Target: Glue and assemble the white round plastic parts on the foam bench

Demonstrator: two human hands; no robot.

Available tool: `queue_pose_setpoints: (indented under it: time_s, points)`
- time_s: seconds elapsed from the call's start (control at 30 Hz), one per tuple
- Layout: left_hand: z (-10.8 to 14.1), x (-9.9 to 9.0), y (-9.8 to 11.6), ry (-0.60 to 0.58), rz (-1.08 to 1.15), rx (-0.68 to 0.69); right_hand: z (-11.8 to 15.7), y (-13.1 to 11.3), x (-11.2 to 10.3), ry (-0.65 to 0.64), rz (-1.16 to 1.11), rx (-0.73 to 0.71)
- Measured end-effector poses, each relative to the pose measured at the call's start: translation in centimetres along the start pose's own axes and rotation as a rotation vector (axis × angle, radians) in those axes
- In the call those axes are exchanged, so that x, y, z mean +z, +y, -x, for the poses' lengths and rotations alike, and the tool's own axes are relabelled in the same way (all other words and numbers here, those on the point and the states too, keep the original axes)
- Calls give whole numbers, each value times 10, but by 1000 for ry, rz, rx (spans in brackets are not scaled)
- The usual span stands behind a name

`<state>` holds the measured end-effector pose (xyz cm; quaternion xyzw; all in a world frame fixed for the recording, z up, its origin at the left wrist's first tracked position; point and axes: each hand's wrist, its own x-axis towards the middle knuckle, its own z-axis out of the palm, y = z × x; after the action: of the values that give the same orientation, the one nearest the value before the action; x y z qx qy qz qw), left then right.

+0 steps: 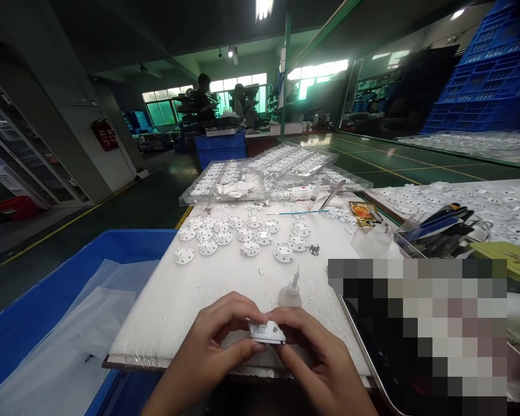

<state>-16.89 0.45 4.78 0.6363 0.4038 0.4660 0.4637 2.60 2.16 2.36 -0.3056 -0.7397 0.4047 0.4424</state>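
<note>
Close to the front edge of the foam-covered table (156, 323), a small white round plastic part (266, 333) with small metal bits on it is held between both hands. My left hand (225, 329) pinches its left side with thumb and fingers. My right hand (307, 341) grips the right side the same way. Just beyond the fingers stands a translucent bottle with a narrow nozzle (291, 293). Farther back, several similar white round parts (245, 234) lie in loose rows. A small heap of dark metal pieces (314, 250) sits to their right.
Clear trays of white parts (225, 173) are stacked at the table's far end. On the right are a tablet-like device (372, 346), partly pixelated, and a box of tools (437, 231). A blue bin with plastic sheets (125, 242) stands at the left. People (203, 104) are in the background.
</note>
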Motion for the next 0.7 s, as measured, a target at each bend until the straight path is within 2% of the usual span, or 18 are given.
queue_pose_setpoints:
  time_s: [0.23,0.5,0.7]
  points:
    - [-2,2,3,24,59,-57,-1,1,2,124,64,-105]
    - [-1,3,4,10,56,-51,-2,2,-1,134,101,-131]
    - [-1,4,6,-40,22,-161,0,3,-1,140,100,-166]
